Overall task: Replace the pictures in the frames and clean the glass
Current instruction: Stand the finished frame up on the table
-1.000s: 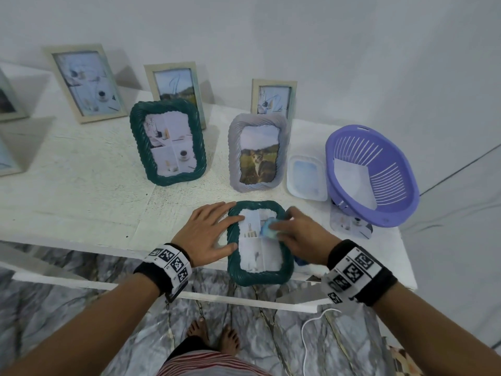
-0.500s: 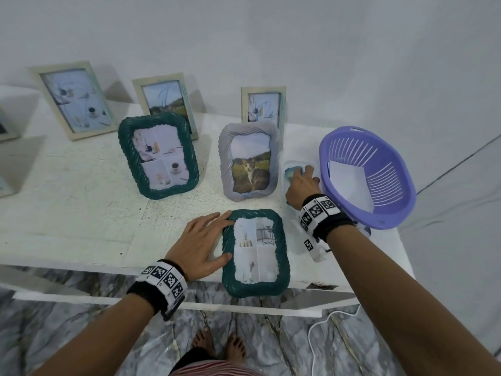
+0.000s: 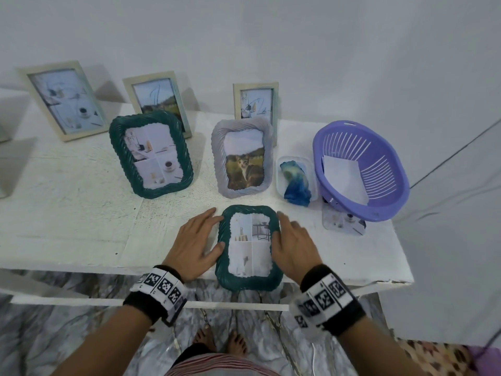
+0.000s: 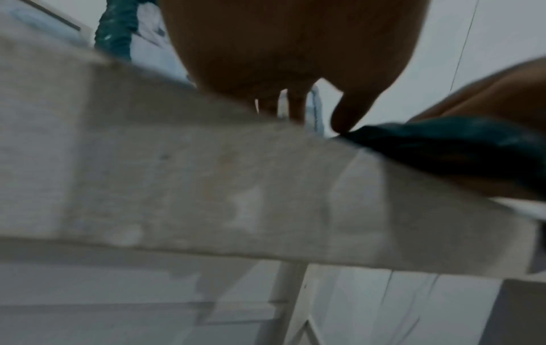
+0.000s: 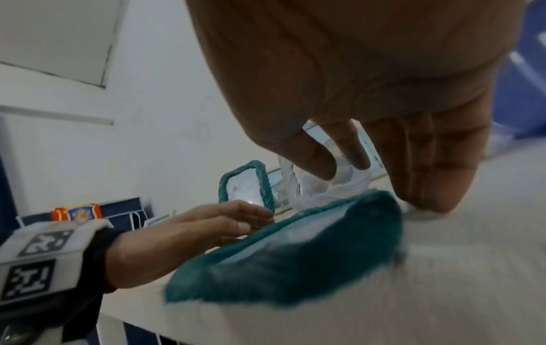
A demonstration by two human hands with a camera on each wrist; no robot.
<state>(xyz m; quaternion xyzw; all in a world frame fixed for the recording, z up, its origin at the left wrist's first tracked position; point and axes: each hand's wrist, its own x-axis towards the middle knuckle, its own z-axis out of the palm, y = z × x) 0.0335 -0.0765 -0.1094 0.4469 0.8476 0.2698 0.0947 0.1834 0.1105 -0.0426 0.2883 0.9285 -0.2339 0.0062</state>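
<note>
Teal and rope-patterned, the small frame (image 3: pixel 248 246) lies flat, glass up, at the near edge of the white bench (image 3: pixel 67 213), its lower end jutting a little past that edge. The left hand (image 3: pixel 193 245) lies flat on the bench against the frame's left side, fingers straight and the thumb touching the rim. The right hand (image 3: pixel 294 245) rests at the frame's right side, fingers loosely extended along the rim, gripping nothing. In the right wrist view the frame (image 5: pixel 295 252) is a blur under that hand's fingertips (image 5: pixel 422 196).

Just beyond the small frame stands a grey frame (image 3: pixel 242 156) with a cat picture, tilted back. Left of the grey frame stands a larger teal frame (image 3: pixel 151 154) with a four-part picture. Behind these, against the wall, three pale wooden frames (image 3: pixel 63 100) stand propped.

Right of the grey frame sits a clear plastic tub (image 3: pixel 296 180) holding a crumpled blue cloth (image 3: pixel 295 181), one end hanging over the tub's near rim. Further right a purple basket (image 3: pixel 360 172) is tipped toward the person with a white sheet (image 3: pixel 344 177) inside. A loose picture (image 3: pixel 343 222) lies on the bench partly under the basket.
</note>
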